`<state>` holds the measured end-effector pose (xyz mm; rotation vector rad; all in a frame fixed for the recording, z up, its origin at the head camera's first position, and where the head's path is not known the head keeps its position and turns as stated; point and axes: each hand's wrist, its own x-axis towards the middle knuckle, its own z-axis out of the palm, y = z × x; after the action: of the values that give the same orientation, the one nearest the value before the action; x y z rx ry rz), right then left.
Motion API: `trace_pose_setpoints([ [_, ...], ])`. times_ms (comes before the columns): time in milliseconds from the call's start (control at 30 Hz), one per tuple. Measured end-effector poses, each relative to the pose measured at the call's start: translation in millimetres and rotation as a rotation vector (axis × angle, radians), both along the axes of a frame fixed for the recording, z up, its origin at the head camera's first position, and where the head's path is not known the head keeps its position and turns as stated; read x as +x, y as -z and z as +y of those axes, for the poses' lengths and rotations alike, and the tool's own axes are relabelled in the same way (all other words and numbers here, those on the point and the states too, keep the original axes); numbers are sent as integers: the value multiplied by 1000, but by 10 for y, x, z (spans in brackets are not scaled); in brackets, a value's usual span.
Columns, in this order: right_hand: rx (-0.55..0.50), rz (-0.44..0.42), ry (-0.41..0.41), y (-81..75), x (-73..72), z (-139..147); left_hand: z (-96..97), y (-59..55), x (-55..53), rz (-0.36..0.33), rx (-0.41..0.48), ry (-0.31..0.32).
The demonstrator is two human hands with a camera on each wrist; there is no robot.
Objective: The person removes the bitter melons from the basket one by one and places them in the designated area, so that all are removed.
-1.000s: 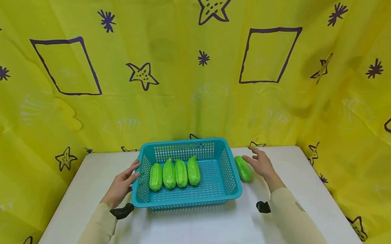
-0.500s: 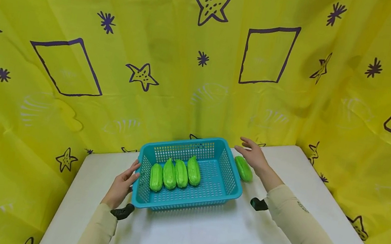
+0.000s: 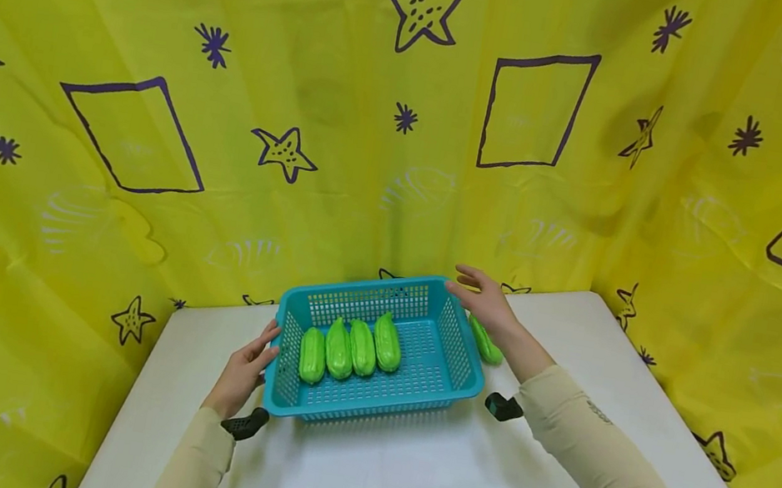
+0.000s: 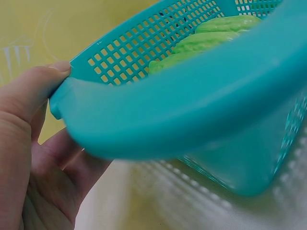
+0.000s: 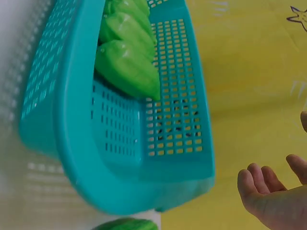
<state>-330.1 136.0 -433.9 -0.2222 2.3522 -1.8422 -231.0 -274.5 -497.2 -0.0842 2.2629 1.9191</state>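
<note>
A teal plastic basket with lattice sides holds several bright green ridged gourds lying side by side in its left half. My left hand grips the basket's left rim; in the left wrist view its thumb lies on top and the other fingers are beneath. Near the back right corner is my right hand, fingers loosely spread and holding nothing. The right wrist view shows its fingertips apart from the rim. One more green gourd lies on the table right outside the basket, partly covered by the right hand.
A white table stands under the basket. Behind and along the sides hangs a yellow curtain with star drawings, close to the table's back edge. Black wrist devices stick out from both sleeves.
My right hand has moved left from above the loose gourd to the basket's back right corner, its forearm now covering part of that gourd. The left hand and basket have stayed put.
</note>
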Motion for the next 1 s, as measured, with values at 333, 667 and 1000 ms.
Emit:
trace_pose_setpoints([
  [333, 4, 71, 24, -4, -47, -202, 3, -25, 6, 7, -3, -2],
  [667, 53, -5, -109, 106, -239, -376, 5, -27, 12, 3, -12, 1],
  [1000, 158, 3, -172, 225, -347, -507, -77, 192, -90, 31, 7, 4],
])
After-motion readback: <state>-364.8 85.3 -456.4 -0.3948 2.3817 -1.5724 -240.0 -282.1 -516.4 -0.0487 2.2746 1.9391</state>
